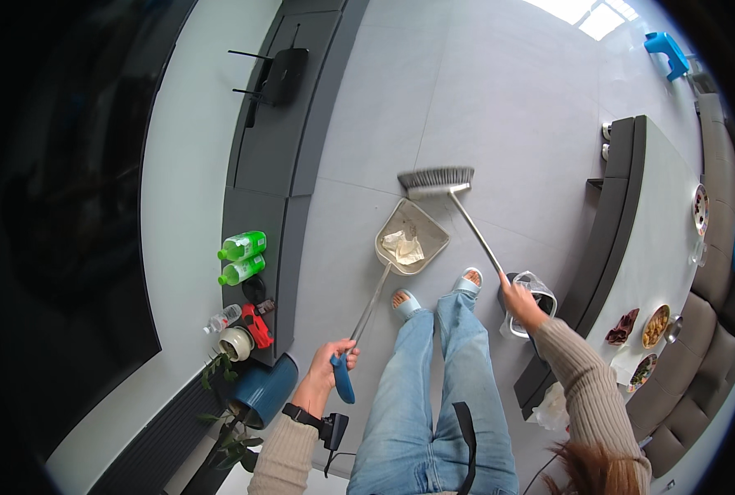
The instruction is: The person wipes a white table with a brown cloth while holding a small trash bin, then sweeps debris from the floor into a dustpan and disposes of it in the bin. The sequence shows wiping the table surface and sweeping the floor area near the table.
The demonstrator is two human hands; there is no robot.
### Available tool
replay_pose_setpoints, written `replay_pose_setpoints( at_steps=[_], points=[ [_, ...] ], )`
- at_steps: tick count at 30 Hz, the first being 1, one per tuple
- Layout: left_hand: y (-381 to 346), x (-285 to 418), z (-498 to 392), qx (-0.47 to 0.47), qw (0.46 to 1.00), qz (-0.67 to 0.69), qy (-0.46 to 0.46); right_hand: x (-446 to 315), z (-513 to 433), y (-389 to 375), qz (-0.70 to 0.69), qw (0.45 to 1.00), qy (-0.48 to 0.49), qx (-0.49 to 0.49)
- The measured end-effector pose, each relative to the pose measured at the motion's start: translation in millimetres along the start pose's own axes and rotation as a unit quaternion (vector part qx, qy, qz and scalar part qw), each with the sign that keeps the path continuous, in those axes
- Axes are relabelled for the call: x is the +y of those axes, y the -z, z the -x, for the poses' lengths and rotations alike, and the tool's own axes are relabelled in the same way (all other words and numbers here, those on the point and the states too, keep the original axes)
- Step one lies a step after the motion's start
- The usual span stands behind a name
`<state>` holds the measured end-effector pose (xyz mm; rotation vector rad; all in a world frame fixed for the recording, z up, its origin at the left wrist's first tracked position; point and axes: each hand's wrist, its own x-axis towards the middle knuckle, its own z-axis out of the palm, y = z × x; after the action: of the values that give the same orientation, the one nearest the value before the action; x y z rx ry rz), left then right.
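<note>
My left hand (328, 366) is closed around the blue-gripped handle of a long-handled dustpan (435, 237). The pan lies on the floor in front of my feet, with crumpled paper (403, 247) and some fine dirt in it. My right hand (521, 303) holds the metal handle of a broom (437, 180). The broom head, with grey bristles, is just beyond the pan's front edge, slightly blurred.
A lined waste bin (547, 303) stands by my right foot. To the right is a long table (652, 235) with dishes; to the left, a grey cabinet (262, 213) bearing bottles. A blue plant pot (265, 391) stands near my left arm.
</note>
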<state>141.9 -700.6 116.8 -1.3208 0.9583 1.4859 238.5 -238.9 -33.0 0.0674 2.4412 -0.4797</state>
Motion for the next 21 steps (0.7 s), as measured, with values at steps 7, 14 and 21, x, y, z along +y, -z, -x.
replay_pose_setpoints(
  at_steps=[7, 14, 21],
  points=[
    [6.8, -5.4, 5.5, 0.003, 1.000, -0.028, -0.007, -17.9, 105.8, 29.5, -0.057, 0.990, -0.092, -0.095],
    [12.3, 18.1, 2.8, -0.004, 0.995, -0.103, 0.002, -43.8, 76.6, 70.3, -0.279, 0.936, -0.204, -0.061],
    [3.8, 38.1, -5.2, -0.008, 0.990, -0.138, 0.026, -135.7, 22.1, 46.2, -0.369, 0.907, -0.155, -0.133]
  ],
)
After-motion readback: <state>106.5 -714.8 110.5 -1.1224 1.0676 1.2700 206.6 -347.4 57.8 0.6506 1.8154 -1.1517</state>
